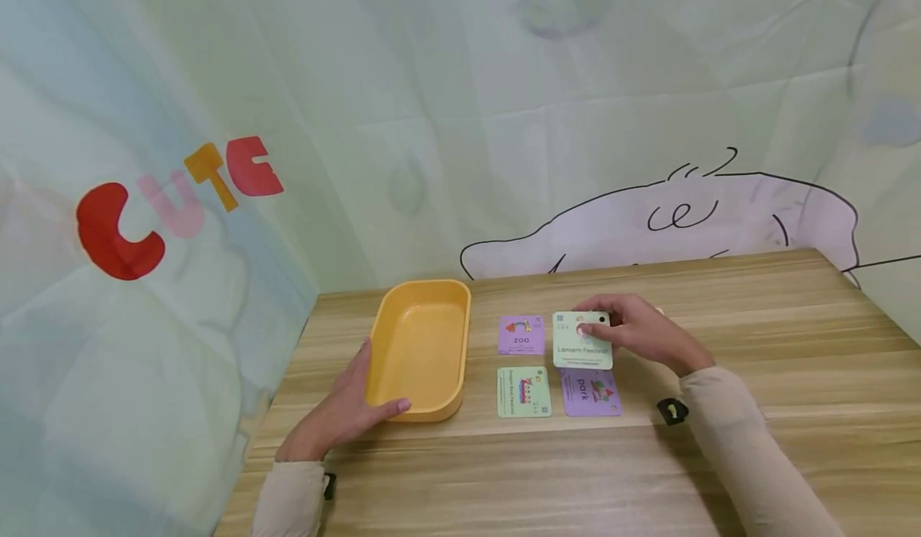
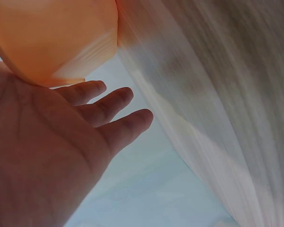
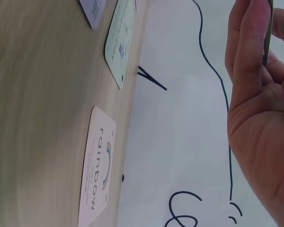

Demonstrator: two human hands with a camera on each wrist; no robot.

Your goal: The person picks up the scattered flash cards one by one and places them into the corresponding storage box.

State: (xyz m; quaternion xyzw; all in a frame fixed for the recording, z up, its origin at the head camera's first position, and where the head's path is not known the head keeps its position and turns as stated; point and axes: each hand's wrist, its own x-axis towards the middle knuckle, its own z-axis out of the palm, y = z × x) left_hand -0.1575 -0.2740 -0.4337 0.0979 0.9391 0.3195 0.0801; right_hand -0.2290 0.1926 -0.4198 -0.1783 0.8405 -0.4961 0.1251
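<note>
My right hand [image 1: 636, 333] pinches a pale green "Lantern Festival" card [image 1: 583, 353] between thumb and fingers, its face toward the head camera. The held card overlaps the top of the purple "park" card [image 1: 592, 397] in the head view. In the right wrist view the held card [image 3: 268, 38] shows edge-on between the fingers. At the left, my left hand [image 1: 348, 405] rests against the near left corner of a yellow rectangular tray [image 1: 420, 361], thumb by the front rim. The left wrist view shows its fingers [image 2: 125, 130] stretched out beside the tray wall.
A purple "zoo" card [image 1: 521, 336] and a green "Dragon Boat Festival" card [image 1: 524, 393] lie right of the tray. The right wrist view shows a white "rainbow" card [image 3: 99, 165] on the wooden table [image 1: 791, 345]. A printed curtain [image 1: 403, 105] hangs behind.
</note>
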